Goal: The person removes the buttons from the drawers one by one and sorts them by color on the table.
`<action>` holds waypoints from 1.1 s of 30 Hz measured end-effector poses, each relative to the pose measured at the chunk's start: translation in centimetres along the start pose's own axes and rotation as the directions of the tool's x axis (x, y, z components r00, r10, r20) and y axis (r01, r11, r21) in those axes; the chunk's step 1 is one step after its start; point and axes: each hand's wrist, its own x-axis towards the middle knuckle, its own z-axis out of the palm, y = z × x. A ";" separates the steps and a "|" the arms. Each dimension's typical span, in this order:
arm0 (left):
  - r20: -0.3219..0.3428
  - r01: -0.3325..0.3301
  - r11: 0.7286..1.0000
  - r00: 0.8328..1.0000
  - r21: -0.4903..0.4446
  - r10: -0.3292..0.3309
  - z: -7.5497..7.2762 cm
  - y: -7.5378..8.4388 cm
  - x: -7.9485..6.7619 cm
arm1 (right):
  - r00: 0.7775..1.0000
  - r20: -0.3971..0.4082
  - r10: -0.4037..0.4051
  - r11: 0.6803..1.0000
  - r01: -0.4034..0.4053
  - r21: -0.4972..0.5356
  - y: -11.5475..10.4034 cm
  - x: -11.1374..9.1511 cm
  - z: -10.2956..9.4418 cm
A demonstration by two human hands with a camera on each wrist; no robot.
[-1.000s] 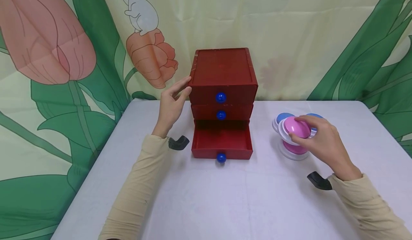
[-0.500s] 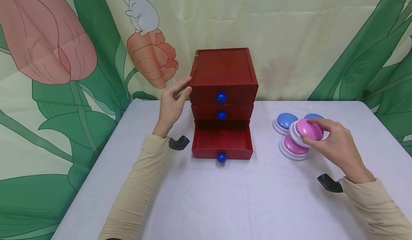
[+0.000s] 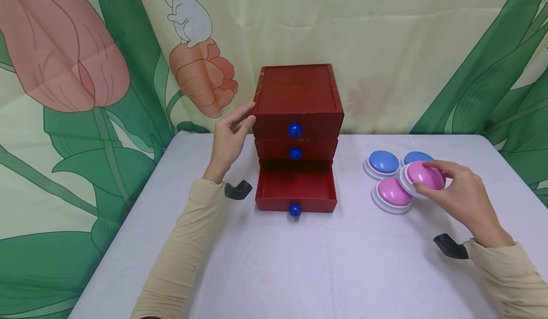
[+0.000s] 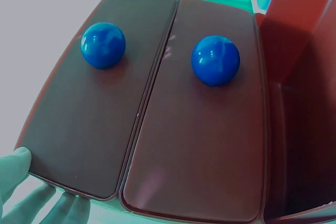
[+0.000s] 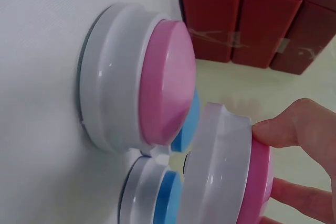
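A dark red three-drawer box (image 3: 298,91) stands at the back middle, its bottom drawer (image 3: 274,205) pulled out. My left hand (image 3: 227,143) touches its left side; in the left wrist view the thumb (image 4: 14,167) lies at the front edge, the other fingers along the side. My right hand (image 3: 468,200) pinches a pink push button (image 3: 425,175) with a white base between thumb and fingers, tilted and raised above the table. Beside it another pink push button (image 3: 394,193) rests on the table. Two blue push buttons (image 3: 383,162) sit behind; the right one (image 3: 416,157) is partly hidden.
White cloth covers the table (image 3: 325,257). Blue round knobs (image 3: 295,130) stick out from the drawer fronts. A printed curtain (image 3: 376,53) hangs behind the table's back edge.
My right hand has carried the pink push button to the right, off from above the other pink one, which now shows fully along with the left blue one. The left hand stays put.
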 end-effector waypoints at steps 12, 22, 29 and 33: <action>0.007 0.033 0.999 0.999 0.011 -0.033 0.2 1.7 -0.3 | 0.999 0.015 0.045 0.998 -0.044 -0.044 1.4 -0.2 -0.2; -0.008 0.022 1.000 1.000 0.014 -0.022 -0.2 0.4 -0.2 | 0.998 0.024 0.063 0.996 -0.062 -0.060 2.2 -0.3 -0.2; -0.008 0.010 1.000 1.000 -0.006 -0.010 -0.1 0.0 0.0 | 0.992 0.058 0.113 0.991 -0.108 -0.078 2.8 -0.5 0.0; -0.002 0.007 1.000 1.000 -0.011 -0.007 0.0 0.0 0.1 | 0.987 0.067 0.145 0.987 -0.140 -0.075 2.9 -0.8 0.1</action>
